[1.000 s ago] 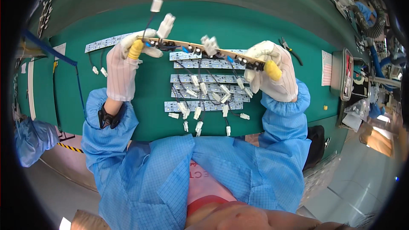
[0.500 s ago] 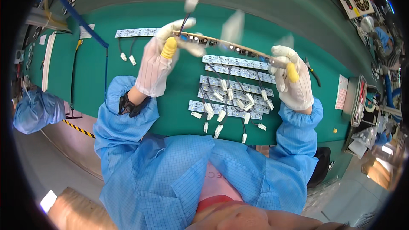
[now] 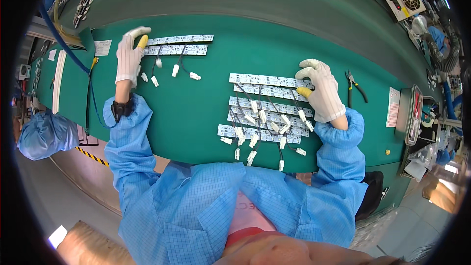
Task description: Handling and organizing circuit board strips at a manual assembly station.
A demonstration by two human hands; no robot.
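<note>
My left hand (image 3: 129,59), in a white glove with a yellow thumb cover, is at the left end of two white circuit board strips, an upper strip (image 3: 181,39) and a lower strip (image 3: 179,50). Its thumb and forefinger are apart. My right hand (image 3: 323,91), gloved the same way, has spread fingers around the right end of the topmost strip (image 3: 265,79) in a stack of several. Whether the fingertips touch that strip I cannot tell. Dark leads with white connectors (image 3: 263,116) hang over the strips below.
Cutters (image 3: 357,88) with yellow and black handles lie right of my right hand, on the green mat (image 3: 206,118). Farther right are a printed sheet (image 3: 393,105) and a metal tray (image 3: 408,115). A blue cord (image 3: 68,49) hangs at left. Another person's sleeve (image 3: 46,135) shows at far left.
The strip that both hands held up now lies below the other strip at left, let go. My left hand has moved left; my right hand has moved slightly down to the stack.
</note>
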